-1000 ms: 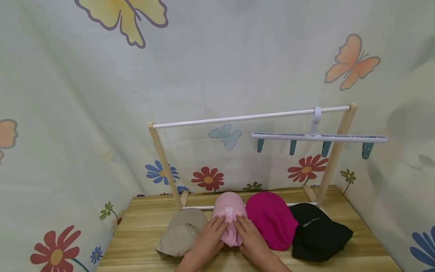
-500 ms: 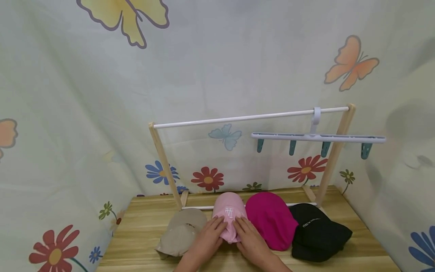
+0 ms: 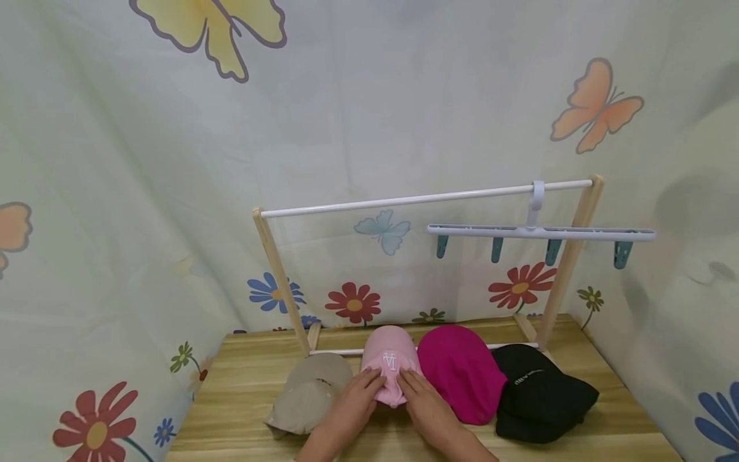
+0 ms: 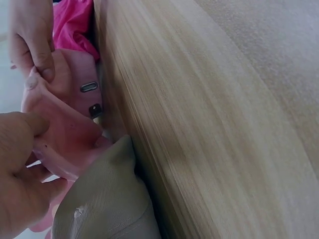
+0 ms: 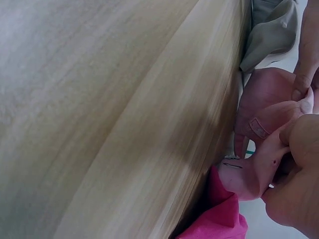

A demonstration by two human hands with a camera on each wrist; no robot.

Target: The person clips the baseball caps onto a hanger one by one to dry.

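A light pink baseball cap (image 3: pixel 388 346) with white letters on its front sits between my hands. My left hand (image 3: pixel 353 403) grips its left side, thumb and fingers on the cloth. On the opposite side my right hand (image 3: pixel 426 404) holds it in the same way. In the left wrist view, the cap's back strap shows a metal buckle (image 4: pixel 88 87), and the crown's cloth is drawn up into a fold by the button. The right wrist view shows a small label (image 5: pixel 258 128) inside the cap. Some fingertips are hidden by the cloth.
A beige cap (image 3: pixel 312 394) lies left; a magenta cap (image 3: pixel 462 375) and a black cap (image 3: pixel 539 398) lie right, all on the wooden table (image 3: pixel 248 372). Behind stands a rack with a white rail (image 3: pixel 398 201), bearing a hanger (image 3: pixel 491 231) with several green clips.
The pink cap's near end has drawn up slightly, away from me, and its cloth is gathered more. Both hands stay in nearly the same place on it.
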